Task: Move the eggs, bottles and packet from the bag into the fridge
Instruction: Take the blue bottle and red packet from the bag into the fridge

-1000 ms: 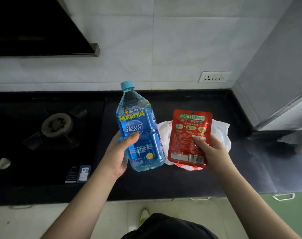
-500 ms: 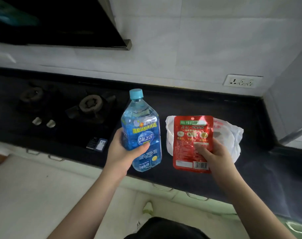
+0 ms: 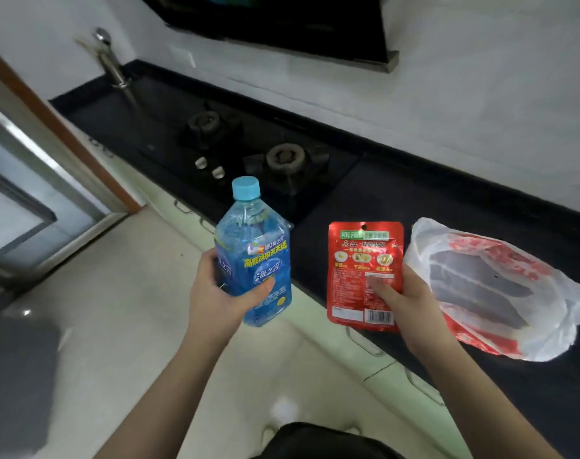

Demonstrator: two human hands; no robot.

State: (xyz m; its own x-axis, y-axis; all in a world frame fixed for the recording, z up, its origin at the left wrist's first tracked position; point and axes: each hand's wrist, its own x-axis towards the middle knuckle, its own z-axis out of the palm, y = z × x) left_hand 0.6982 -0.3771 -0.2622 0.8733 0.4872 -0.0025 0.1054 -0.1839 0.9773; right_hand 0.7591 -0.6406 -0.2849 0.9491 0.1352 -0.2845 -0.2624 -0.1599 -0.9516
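Swung off the counter: left hand (image 3: 215, 293) grips faceted bottle (image 3: 253, 270), right hand (image 3: 411, 299) pinches glossy packet (image 3: 361, 256).

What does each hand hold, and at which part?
Left hand grips the blue bottle around its lower body; right hand pinches the red packet at its lower right.

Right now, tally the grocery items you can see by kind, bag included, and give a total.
Bottles: 1, the blue bottle held by the left hand.
Packets: 1, the red packet pinched by the right hand.
Bags: 1, the plastic bag lying on the counter.
Eggs: 0 visible.
Total: 3.
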